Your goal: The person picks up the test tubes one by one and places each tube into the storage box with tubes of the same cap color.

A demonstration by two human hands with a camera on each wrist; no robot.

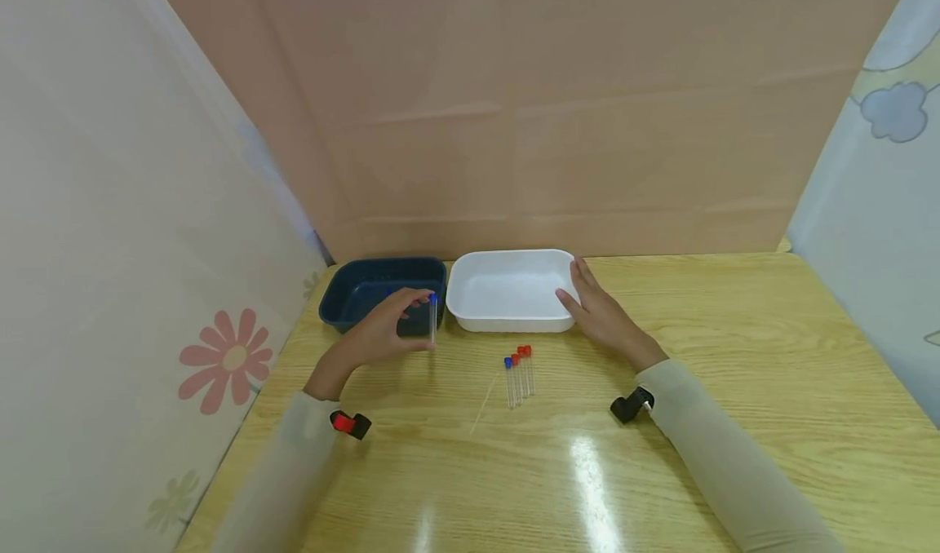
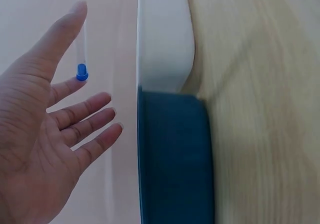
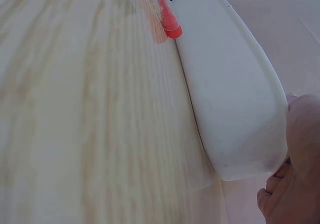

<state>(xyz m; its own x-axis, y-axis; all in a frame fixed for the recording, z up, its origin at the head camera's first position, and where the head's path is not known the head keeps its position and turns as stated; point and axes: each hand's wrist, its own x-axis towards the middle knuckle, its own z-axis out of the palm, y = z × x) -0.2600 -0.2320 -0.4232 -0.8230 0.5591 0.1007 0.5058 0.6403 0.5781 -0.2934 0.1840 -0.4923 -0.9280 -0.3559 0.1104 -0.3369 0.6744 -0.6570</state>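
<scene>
My left hand (image 1: pixel 382 329) pinches a capped test tube (image 1: pixel 433 320) between thumb and index finger. The tube is clear, stands upright with its blue cap on top, and is held in front of the dark blue basin's right end. In the left wrist view the other fingers of that hand spread away from the tube (image 2: pixel 82 54). My right hand (image 1: pixel 604 315) holds the right end of a white basin (image 1: pixel 514 325), thumb over the rim. Several capped test tubes (image 1: pixel 520 380) lie side by side on the table, one with a blue cap, the others red.
The dark blue basin (image 1: pixel 345 325) stands left of the white one, close beside it; a small blue spot shows inside. A thin pale strip (image 1: pixel 483 404) lies left of the tubes. Behind the basins rises a brown backdrop (image 1: pixel 514 129); a patterned sheet (image 1: pixel 147 210) hangs left.
</scene>
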